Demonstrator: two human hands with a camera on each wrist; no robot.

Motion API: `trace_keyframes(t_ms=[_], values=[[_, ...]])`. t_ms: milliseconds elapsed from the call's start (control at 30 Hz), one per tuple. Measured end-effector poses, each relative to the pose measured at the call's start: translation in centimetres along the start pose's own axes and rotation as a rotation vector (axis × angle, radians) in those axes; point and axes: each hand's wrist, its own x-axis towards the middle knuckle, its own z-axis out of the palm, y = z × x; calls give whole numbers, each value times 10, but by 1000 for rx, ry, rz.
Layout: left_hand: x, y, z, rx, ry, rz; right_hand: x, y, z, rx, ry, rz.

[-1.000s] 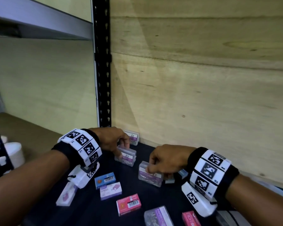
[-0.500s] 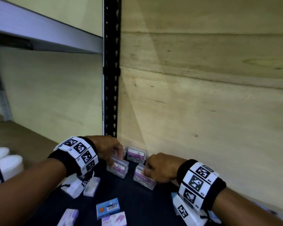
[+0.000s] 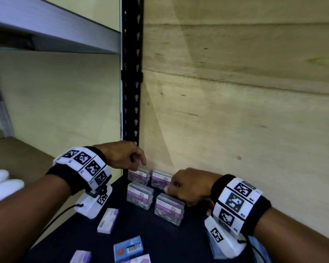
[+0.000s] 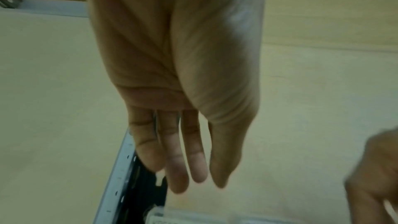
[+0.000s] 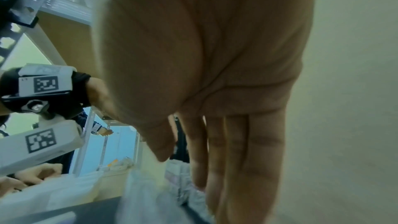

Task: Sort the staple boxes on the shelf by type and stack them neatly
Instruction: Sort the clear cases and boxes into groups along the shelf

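Four clear staple boxes (image 3: 169,209) sit two-by-two at the shelf's (image 3: 160,242) back corner. The right hand (image 3: 186,185), fingers straight and empty, touches the rear-right box; the left hand (image 3: 124,155) hovers relaxed and empty above the rear-left.

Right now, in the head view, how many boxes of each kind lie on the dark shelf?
Clear plastic boxes: 4
Pale purple boxes: 3
Blue box with barcode: 1
Total: 8
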Motion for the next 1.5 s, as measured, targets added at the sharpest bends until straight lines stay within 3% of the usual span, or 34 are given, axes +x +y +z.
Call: trace_keyframes(t_ms=[100, 200, 900, 1500], values=[[12, -5, 4, 89, 72, -9, 12, 6, -8, -118, 166, 21], [23, -13, 12, 183, 56, -42, 25, 9, -8, -181, 224, 6], [34, -17, 24, 65, 51, -2, 41, 3, -7, -251, 263, 15], [30, -7, 26, 36, 46, -6, 40, 12, 4, -135, 234, 19]])
